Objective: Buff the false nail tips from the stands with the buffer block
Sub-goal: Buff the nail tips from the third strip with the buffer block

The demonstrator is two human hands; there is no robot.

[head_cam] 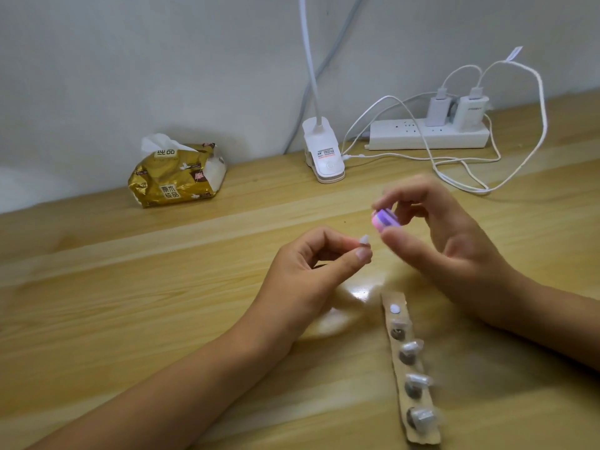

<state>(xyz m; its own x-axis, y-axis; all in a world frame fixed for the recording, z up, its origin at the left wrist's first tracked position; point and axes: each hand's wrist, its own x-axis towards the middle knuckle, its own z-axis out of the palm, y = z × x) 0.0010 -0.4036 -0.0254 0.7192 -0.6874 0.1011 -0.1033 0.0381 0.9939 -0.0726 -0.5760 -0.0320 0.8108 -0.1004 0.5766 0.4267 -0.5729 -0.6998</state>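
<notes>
over the middle of the pale wooden table (130, 303), your left hand (305, 271) pinches one small clear plastic false nail tip (364, 239) between thumb and curled forefinger, with the tip poking up. your right hand (448, 235) grips the little pink-and-purple buffer block (384, 219), thumb below and fingertips on top, the other fingers loosely bent. the block is just beside the tip, up and to its right; can't tell if they touch.

progress, my read: early. the brown cardboard strip of round metal stands (410, 368) lies near you, right of centre. three stands carry tips, one looks bare, and a white dot sits at the far end. so one tip is in hand and at least three are left. can't tell if any is finished.

surface: light wood grain with a glossy glare patch between your hands. along the back edge, by the plain pale wall, are a gold tissue pack (177, 173), a white clip lamp (324, 157) and a white power strip (428, 134) with two chargers and looping white cables.
</notes>
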